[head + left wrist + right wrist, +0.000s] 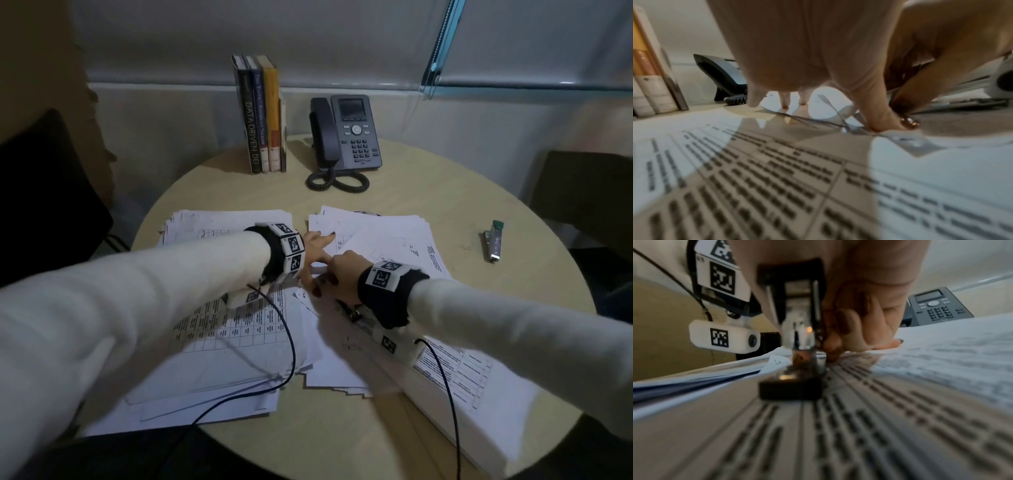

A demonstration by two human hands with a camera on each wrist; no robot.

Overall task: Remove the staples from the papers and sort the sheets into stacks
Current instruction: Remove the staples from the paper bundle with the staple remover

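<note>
At the centre of the head view, the left hand [313, 255] lies with fingers spread and straight on the white printed sheets [387, 246], thumb tip pressing a corner, likely to pin them against the pull. Just right of it, the right hand [344, 270] curls its fingers around a black-and-chrome staple remover [795, 344], jaws down at that corner, probably where the staple sits. A second metal tool [493, 241] lies at the right on the round beige table [342, 428].

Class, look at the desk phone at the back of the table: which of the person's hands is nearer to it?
Left, narrowly. The left hand reaches farther back across the papers toward the desk phone; the right hand sits closer to the person.
</note>
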